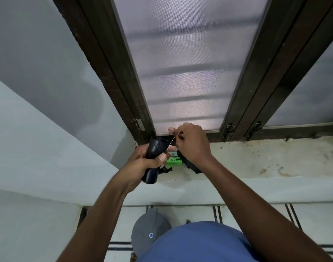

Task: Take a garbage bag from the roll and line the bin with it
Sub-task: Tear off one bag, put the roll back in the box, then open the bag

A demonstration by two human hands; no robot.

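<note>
head view: both hands up at the window ledge, looking down past them to the floor.
roll: black garbage bag roll, upright-ish and tilted, top end near the window frame, bottom end poking out below the fist.
left hand: left hand wrapped tight around the middle of the roll, thumb across the front.
right hand: right hand closed in a pinch, holding a thin pale band that runs from its fingertips down to the roll. Band taut-looking; can't tell what it's made of.
behind the roll: green package lying on the ledge, just beside the left thumb, partly hidden by both hands. A second black item sits under the right wrist, mostly covered; can't identify it.
writing: "BECO" on the green package, seen upside down. Smaller print above it, not legible.
ledge: pale stained ledge, bare to the right of the hands; front edge runs just below the roll.
window: dark brown frame with frosted panes, directly behind the hands; latches along its bottom rail. Tight room behind, wall corner close on the left.
bin: grey bin on the tiled floor below the ledge, partly hidden by the blue shirt and left forearm. Well apart from the roll.
</note>
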